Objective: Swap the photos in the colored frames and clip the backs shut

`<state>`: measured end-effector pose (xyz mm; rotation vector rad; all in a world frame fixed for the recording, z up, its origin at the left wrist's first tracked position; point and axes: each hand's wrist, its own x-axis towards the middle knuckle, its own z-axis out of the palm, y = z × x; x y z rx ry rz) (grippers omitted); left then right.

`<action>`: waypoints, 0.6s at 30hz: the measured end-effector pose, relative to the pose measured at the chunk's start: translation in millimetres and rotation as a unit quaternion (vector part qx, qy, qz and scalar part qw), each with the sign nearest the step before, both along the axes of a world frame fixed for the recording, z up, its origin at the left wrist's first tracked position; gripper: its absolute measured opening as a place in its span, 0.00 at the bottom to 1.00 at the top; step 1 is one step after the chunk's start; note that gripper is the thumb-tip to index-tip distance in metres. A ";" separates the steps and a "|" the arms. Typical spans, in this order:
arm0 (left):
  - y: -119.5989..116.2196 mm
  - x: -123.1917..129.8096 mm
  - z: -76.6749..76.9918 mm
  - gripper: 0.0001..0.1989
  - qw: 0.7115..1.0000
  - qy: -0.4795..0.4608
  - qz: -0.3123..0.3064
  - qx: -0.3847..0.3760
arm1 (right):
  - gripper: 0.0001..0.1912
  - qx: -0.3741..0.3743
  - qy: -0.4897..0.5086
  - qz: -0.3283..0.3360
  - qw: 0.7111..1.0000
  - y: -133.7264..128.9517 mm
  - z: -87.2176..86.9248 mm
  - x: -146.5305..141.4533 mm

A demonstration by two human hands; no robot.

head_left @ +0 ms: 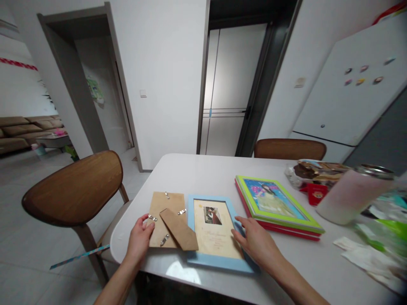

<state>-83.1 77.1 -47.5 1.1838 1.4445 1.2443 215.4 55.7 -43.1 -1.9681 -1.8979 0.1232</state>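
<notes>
A brown backing board [159, 201] with metal clips and a fold-out stand [179, 231] lies on the white table. My left hand [140, 237] pinches its left edge, thumb on top near a clip. Just right of the board lies a light blue picture frame [222, 261], holding a cream sheet with a small photo [212, 215]. My right hand [252, 241] rests at the frame's right side, fingers apart, thumb and index over its edge. Farther right, a green frame [273, 201] with a picture of a figure in a gown lies on top of a red one [286, 231].
A pink and white tumbler [352, 197], a red packet [317, 193], a food bag [318, 169], tissues [365, 254] and green plastic [375, 237] occupy the table's right side. Wooden chairs stand at the left [76, 186] and behind the table [290, 149].
</notes>
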 end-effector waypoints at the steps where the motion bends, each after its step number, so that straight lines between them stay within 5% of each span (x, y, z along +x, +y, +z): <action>1: 1.0 -7.8 -3.0 0.16 1.000 0.019 0.014 -0.004 | 0.23 -0.014 -0.010 -0.014 1.000 0.8 -6.2 4.6; 5: 6.3 -29.6 -8.9 0.23 0.990 0.127 0.054 0.007 | 0.26 -0.051 0.030 -0.031 0.998 6.7 -9.6 8.3; 9: 11.5 -43.8 -5.0 0.24 0.968 0.234 0.074 0.039 | 0.28 -0.085 0.212 -0.071 0.971 7.1 6.6 4.9; 11: 12.4 -41.4 -0.1 0.22 0.959 0.268 0.072 0.062 | 0.29 -0.128 0.382 -0.046 0.914 2.6 14.4 2.8; 15: 0.4 5.9 13.2 0.19 0.949 0.292 0.017 0.120 | 0.31 -0.172 0.674 0.017 0.718 -8.1 27.0 -5.5; 18: -22.4 69.4 22.7 0.22 0.940 0.282 -0.092 0.171 | 0.31 -0.151 0.714 0.023 0.684 -11.4 35.6 -14.1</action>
